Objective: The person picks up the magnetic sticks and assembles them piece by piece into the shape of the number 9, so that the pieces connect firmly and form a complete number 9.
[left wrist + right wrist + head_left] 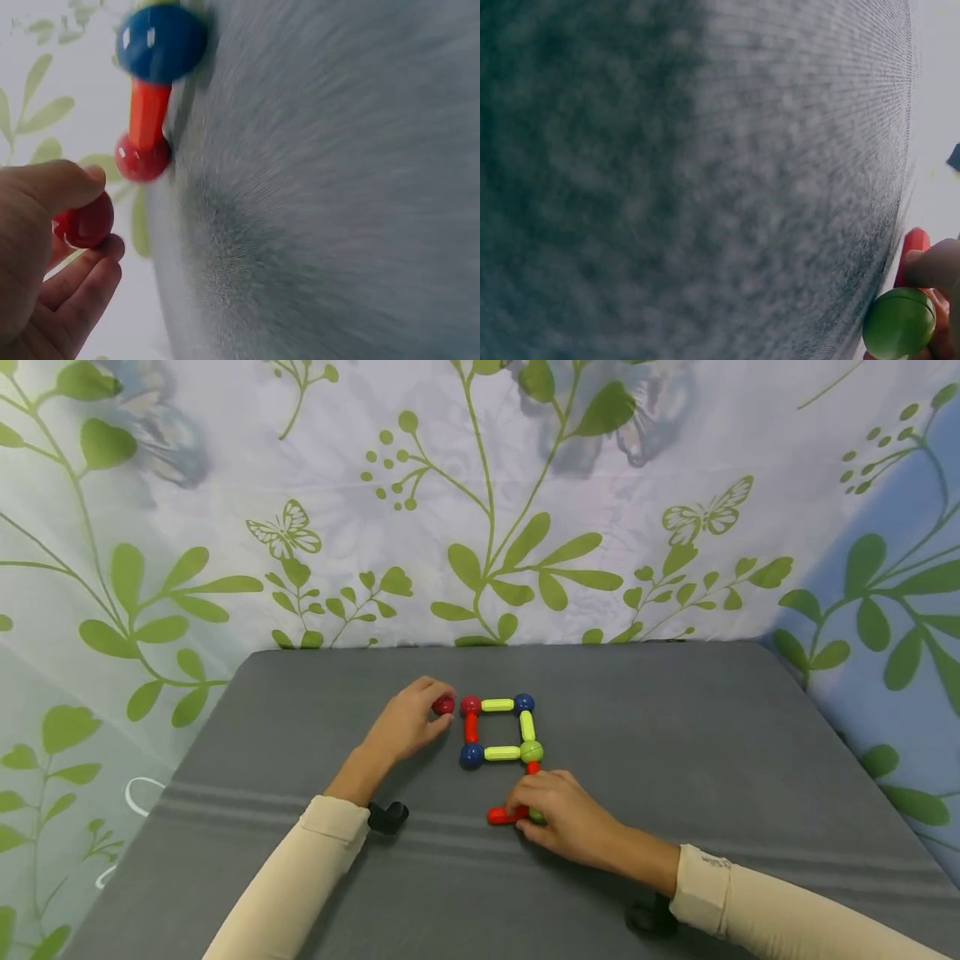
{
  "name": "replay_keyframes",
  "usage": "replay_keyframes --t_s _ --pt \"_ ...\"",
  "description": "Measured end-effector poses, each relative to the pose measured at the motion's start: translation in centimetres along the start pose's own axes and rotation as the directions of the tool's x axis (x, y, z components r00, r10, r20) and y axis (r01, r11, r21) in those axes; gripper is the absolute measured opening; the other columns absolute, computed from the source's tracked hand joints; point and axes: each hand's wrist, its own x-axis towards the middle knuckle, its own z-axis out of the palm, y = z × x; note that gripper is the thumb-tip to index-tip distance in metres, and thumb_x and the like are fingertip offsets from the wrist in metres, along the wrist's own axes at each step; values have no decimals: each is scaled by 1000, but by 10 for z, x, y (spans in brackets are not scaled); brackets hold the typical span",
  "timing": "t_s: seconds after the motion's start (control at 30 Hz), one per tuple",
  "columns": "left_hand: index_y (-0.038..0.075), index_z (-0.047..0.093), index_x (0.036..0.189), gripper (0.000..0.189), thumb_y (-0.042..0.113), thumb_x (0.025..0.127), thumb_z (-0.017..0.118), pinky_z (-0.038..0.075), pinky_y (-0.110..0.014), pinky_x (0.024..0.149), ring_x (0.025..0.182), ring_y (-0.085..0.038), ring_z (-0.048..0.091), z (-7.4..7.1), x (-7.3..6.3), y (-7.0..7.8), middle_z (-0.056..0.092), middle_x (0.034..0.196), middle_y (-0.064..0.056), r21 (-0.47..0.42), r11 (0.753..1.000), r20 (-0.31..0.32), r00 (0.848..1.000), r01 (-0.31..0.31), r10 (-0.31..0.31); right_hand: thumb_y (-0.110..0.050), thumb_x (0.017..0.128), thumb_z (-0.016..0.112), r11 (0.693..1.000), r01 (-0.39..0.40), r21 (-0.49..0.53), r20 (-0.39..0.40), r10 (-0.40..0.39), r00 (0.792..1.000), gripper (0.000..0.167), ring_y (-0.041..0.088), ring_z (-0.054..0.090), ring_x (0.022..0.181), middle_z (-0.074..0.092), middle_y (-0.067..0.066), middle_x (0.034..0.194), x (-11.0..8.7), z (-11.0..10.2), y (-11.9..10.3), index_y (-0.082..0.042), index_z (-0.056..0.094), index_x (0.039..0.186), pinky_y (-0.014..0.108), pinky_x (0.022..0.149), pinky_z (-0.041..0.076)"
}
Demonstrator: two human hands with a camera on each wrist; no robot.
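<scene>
My left hand [405,722] pinches a glossy red ball [88,221] between thumb and fingers, just left of a square made of magnetic rods and balls. That square has a red corner ball [471,705], two blue balls, a light green ball [531,752], a red rod [471,728] and yellow-green rods [502,752]. Below the light green ball, another red rod [533,767] runs down toward my right hand [566,818]. That hand grips a red rod [504,815] pointing left, beside a green ball [900,324]. My fingers partly hide this lower joint.
Everything lies on a grey cloth-covered table [675,735]. A white curtain [337,460] with green leaves and butterflies hangs behind its far edge. Black straps [387,817] show at both wrists, near cream sleeves [300,877].
</scene>
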Motion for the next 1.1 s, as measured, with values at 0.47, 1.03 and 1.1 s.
replay_keyframes --t_s 0.47,1.03,1.1 --pt "9 67 111 26 14 89 80 52 -27 71 80 -14 60 5 -58 55 60 112 -2 -61 972 88 968 -228 233 -5 84 82 996 59 68 -77 -53 996 22 5 59 82 65 -11 93 2 2 -3 -18 69 96 36 74 51" --pt "14 65 110 30 22 87 82 46 -18 67 76 -6 53 17 -79 66 57 105 5 -111 960 161 948 -257 273 -5 82 84 998 30 56 -73 -26 997 26 3 59 83 65 -14 93 1 2 -6 -21 68 96 36 75 51" --pt "13 65 111 31 23 87 82 45 -18 66 76 -5 52 18 -81 68 57 104 5 -121 957 161 947 -262 280 -5 82 84 998 33 61 -71 -28 997 26 3 59 83 65 -14 93 1 2 -6 -21 68 96 37 75 51"
